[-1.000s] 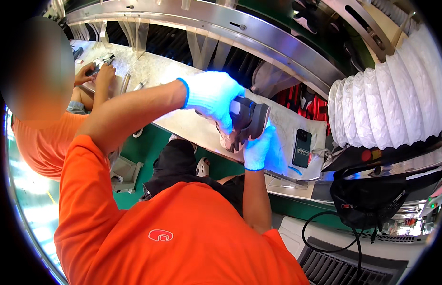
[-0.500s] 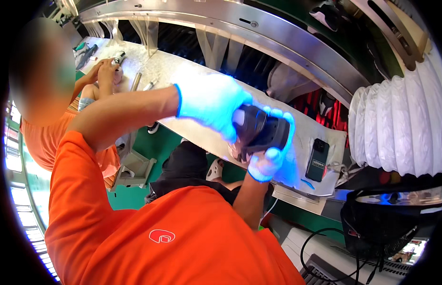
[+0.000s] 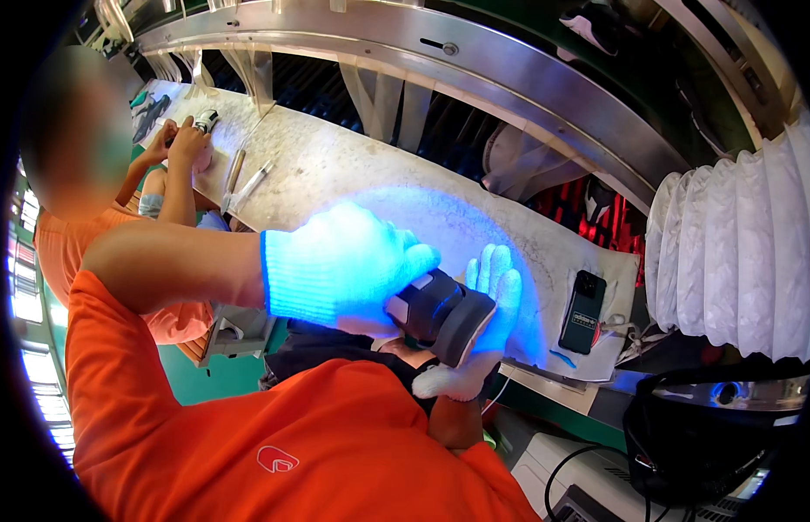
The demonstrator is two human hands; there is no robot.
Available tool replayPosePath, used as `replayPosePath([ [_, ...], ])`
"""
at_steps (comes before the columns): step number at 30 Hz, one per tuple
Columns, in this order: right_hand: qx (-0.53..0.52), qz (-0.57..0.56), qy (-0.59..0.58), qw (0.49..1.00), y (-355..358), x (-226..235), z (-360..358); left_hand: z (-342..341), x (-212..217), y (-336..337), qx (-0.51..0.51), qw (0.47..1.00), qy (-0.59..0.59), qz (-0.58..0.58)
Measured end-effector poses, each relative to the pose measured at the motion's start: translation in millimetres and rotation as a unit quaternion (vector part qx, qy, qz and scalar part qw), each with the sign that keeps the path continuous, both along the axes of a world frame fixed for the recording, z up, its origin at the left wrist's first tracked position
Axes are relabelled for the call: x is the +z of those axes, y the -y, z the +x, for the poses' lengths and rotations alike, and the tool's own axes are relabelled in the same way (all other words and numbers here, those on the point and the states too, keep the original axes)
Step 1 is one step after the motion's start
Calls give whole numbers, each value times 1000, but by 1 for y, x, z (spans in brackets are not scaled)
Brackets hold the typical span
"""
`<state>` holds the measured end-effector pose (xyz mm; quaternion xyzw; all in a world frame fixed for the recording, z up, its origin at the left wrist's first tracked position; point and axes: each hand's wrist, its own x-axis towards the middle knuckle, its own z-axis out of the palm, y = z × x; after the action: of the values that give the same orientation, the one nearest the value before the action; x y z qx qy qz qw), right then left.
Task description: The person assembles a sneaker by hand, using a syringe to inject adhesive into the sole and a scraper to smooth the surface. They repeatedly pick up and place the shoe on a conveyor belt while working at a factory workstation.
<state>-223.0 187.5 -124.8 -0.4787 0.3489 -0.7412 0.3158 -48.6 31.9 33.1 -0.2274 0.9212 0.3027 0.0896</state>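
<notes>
Shoe (image 3: 433,311), dark and thick-soled, clasped by the white-knit-gloved left hand (image 3: 344,263); white-knit-gloved right hand (image 3: 501,315) spread wide at three o'clock, seemingly for support.

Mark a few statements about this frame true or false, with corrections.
1. The left hand in a white knit glove holds a dark shoe with a grey sole. True.
2. The right hand in a matching white glove is clenched in a fist. False: the right hand is open, fingers extended.
3. A black rectangular smartphone lies on the long pale worktable. True.
4. The white ribbed hose is on the person's left. False: the hose is on the right.
5. The co-worker in an orange shirt is at the person's left. True.
</notes>
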Motion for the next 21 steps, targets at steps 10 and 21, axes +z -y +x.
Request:
replayPosePath([
  [10, -158, -47, 76, 983, 23, -7, 21, 0, 11, 6, -79, 987, -11, -137],
  [21, -6, -145, -8, 989, 39, -16, -15, -6, 11, 16, -81, 989, -3, -127],
])
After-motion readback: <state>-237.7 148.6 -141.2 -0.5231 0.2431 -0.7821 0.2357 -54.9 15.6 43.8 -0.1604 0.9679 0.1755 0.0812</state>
